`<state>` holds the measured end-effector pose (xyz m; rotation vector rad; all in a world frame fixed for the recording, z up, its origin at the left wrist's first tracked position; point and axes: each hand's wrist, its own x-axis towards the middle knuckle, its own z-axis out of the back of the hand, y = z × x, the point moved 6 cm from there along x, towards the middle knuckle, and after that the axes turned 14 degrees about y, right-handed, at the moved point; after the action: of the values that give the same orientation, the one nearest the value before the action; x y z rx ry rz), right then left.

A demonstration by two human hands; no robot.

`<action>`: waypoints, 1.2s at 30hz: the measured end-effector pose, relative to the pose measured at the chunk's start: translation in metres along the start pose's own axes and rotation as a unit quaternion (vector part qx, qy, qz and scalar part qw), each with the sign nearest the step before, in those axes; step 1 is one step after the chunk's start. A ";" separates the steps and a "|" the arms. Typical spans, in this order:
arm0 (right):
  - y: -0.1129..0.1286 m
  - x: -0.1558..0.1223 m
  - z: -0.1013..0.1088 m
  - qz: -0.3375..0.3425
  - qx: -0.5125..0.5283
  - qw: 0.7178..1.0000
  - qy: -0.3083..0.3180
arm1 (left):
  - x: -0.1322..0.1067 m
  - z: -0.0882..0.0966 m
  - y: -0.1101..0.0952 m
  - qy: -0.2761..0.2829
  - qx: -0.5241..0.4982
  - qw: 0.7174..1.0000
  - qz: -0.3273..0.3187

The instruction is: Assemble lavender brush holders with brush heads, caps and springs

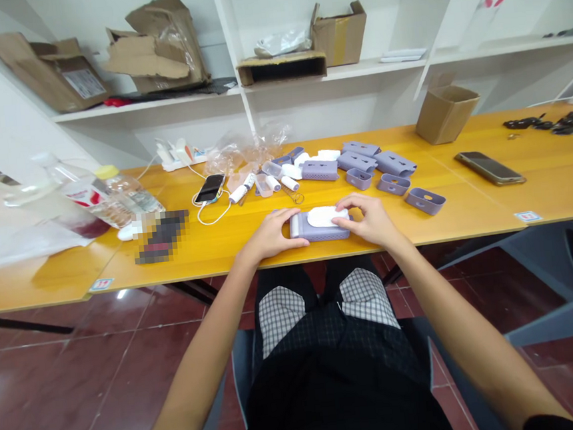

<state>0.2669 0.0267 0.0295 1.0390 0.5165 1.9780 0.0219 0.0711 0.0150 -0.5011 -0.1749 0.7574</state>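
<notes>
White shelves (236, 92) are running along the back wall, carrying torn cardboard boxes, and an orange desk (466, 206) is stretching across in front of them. At the desk's left end, clear plastic bottles (114, 196) are lying on their sides, and a smartphone (209, 188) is sitting further in with a white cable looping round it. Near the front edge at the middle, the left hand (271, 235) is curling over the left end of a lilac case (318, 229), fingers closed against it. The case is lying flat on the desk between both hands, with a white pad (324, 216) sitting on top of it. The right hand (370, 218) is gripping the case's right end, its thumb and fingertips pressing on the pad. Behind the hands, more lilac parts (362, 161) are lying scattered. Further right, an open cardboard box (445, 113) is standing near the back edge, a dark phone (490, 167) is lying flat, and small black parts (559, 123) are lying spread at the far end.
</notes>
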 end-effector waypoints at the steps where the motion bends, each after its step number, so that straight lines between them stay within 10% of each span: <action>1: 0.002 0.000 0.000 0.002 -0.007 1.000 0.015 | 0.000 0.000 0.000 0.000 0.000 1.000 0.000; 9: 0.019 0.003 -0.005 0.032 -0.075 0.993 0.090 | 0.000 -0.002 0.001 0.008 0.005 1.000 0.004; 36: 0.013 0.004 -0.006 0.063 -0.022 0.997 0.050 | -0.001 0.003 -0.004 -0.011 -0.005 1.000 -0.012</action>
<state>0.2545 0.0227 0.0364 0.9698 0.4700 2.1511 0.0225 0.0689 0.0195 -0.4989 -0.2046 0.7380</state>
